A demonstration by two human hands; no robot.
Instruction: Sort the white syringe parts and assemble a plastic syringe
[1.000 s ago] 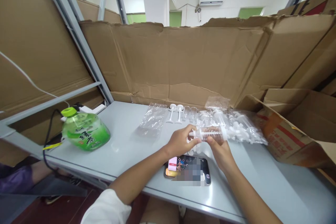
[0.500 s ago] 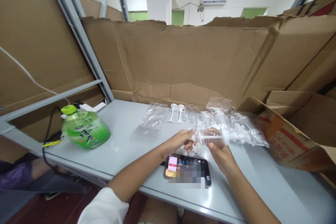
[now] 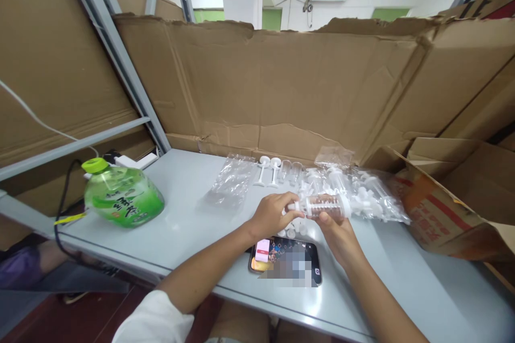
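Observation:
A clear plastic syringe (image 3: 325,206) with white markings and a white collar lies sideways above the table. My right hand (image 3: 332,225) wraps around its barrel from below, near the collar. At the other end, my left hand (image 3: 277,211) pinches the white nozzle (image 3: 295,206) between thumb and fingers. Small white round parts (image 3: 292,230) lie just under the hands. Behind them are two white plungers (image 3: 274,171) and clear barrels (image 3: 296,171). A phone (image 3: 285,260) with its screen lit rests in front of the hands.
Plastic bags of white and clear parts (image 3: 372,198) lie at the back right, beside an open cardboard box (image 3: 434,214). An empty-looking clear bag (image 3: 235,179) is left of the plungers. A green bottle (image 3: 123,195) stands at left. Cardboard (image 3: 289,86) walls the table's back.
My left hand has turned, its back now higher and its fingers closed over the nozzle end. The right hand keeps its hold on the barrel. The view has shifted slightly.

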